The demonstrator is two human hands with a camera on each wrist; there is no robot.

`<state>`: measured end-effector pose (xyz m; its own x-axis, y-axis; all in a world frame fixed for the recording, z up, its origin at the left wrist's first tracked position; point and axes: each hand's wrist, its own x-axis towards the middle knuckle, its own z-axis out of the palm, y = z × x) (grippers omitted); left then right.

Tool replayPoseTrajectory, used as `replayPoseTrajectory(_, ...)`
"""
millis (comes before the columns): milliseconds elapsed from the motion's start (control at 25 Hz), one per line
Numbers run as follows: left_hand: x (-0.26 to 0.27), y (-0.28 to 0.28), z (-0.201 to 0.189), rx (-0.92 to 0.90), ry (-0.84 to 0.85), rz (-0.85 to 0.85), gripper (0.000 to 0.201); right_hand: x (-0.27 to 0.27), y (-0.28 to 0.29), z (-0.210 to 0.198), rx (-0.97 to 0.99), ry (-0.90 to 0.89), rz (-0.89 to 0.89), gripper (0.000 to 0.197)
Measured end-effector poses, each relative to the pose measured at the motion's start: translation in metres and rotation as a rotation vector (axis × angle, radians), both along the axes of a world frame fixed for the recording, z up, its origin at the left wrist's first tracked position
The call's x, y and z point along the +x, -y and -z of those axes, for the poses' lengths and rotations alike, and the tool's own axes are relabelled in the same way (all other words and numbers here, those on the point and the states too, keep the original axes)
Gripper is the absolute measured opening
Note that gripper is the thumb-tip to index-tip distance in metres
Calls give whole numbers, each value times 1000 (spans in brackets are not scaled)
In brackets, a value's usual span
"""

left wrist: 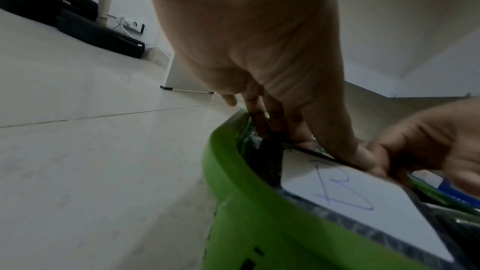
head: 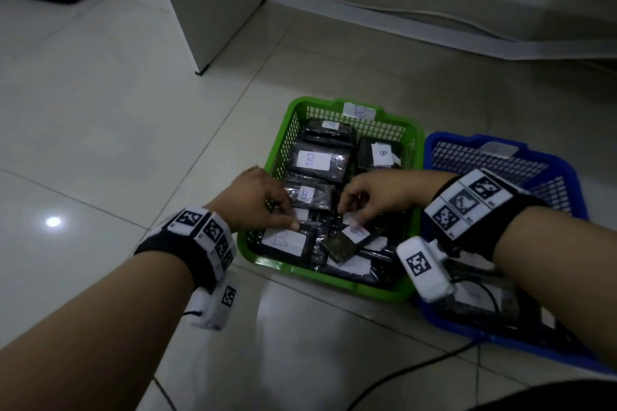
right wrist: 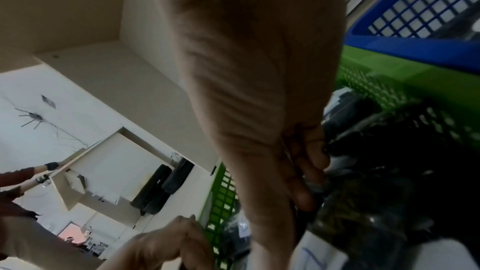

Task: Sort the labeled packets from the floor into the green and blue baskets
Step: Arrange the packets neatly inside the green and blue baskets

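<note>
Reaching into green plastic lattice basket (head: 283, 140), centre frame: left hand (head: 257, 197) and right hand (head: 377, 193), fingers curled onto black plastic packets with white paper "B" labels (head: 309, 160); exact grip unclear. Blue plastic lattice basket (head: 564, 177), right, also holds packets. White tiled floor (head: 117, 143) shows no loose packets; sorting judged nearly complete.

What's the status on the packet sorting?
Both hands, left and right, gripping packets in green basket. Blue basket beside it. No obstruction.
</note>
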<state>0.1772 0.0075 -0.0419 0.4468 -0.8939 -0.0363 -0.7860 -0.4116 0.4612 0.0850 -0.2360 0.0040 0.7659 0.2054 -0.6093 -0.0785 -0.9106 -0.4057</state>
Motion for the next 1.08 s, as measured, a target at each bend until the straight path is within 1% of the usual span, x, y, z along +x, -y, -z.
replayPoseTrajectory(40, -1, 1, 0, 28, -5, -4, 47, -6, -4, -1, -68, -68, -105, 46)
replayPoseTrajectory(80, 0, 2, -1, 63, -14, -16, 44, -10, -10, 1, -129, -75, -173, 49)
replayPoseTrajectory(120, 0, 3, -2, 102, -19, -23, 40, -13, -14, 3, -145, -53, -188, 47)
replayPoseTrajectory(200, 1, 5, -5, 122, 34, -51, 31, -11, -14, 0, -79, -32, -125, 37)
replayPoseTrajectory(240, 1, 5, -4, 85, 77, -96, 25, -8, -12, -4, -27, -16, -55, 32)
replayPoseTrajectory(320, 5, 2, 1, -54, 125, -248, 14, 0, -9, -11, 73, 75, 125, 24)
replayPoseTrajectory(360, 7, -2, 4, -126, 119, -313, 19, 5, -12, -12, 113, 141, 193, 22)
replayPoseTrajectory(400, 9, -5, 6, -169, 99, -345, 24, 10, -17, -11, 121, 195, 229, 19)
replayPoseTrajectory(440, 10, -7, 6, -174, 67, -344, 26, 16, -21, -11, 92, 222, 235, 18)
replayPoseTrajectory(480, 10, -9, 5, -133, 29, -324, 23, 22, -23, -11, 30, 217, 206, 16)
replayPoseTrajectory(560, 2, -11, 2, 41, -35, -266, 16, 33, -20, -16, -106, 172, 147, 13)
replayPoseTrajectory(600, -2, -12, 2, 118, -47, -231, 17, 37, -15, -18, -123, 175, 196, 13)
replayPoseTrajectory(640, -6, -13, 2, 149, -50, -209, 18, 39, -11, -18, -84, 193, 303, 14)
replayPoseTrajectory(720, -8, -14, -1, 114, -85, -219, 17, 36, -13, -10, 144, 233, 567, 22)
replayPoseTrajectory(760, -8, -15, -4, 104, -120, -241, 18, 33, -21, -4, 258, 219, 637, 28)
replayPoseTrajectory(800, -8, -16, -5, 113, -156, -263, 23, 28, -29, 3, 336, 187, 661, 33)
replayPoseTrajectory(840, -8, -17, -6, 138, -161, -273, 34, 23, -38, 11, 371, 159, 651, 34)
replayPoseTrajectory(920, -10, -17, -6, 199, -99, -242, 60, 13, -51, 21, 377, 167, 633, 31)
replayPoseTrajectory(960, -11, -17, -6, 212, -85, -228, 67, 11, -53, 25, 380, 189, 659, 30)
replayPoseTrajectory(1000, -12, -16, -7, 215, -96, -227, 67, 10, -51, 26, 387, 213, 695, 30)
replayPoseTrajectory(1080, -12, -14, -12, 211, -146, -218, 54, 12, -43, 27, 409, 266, 761, 27)
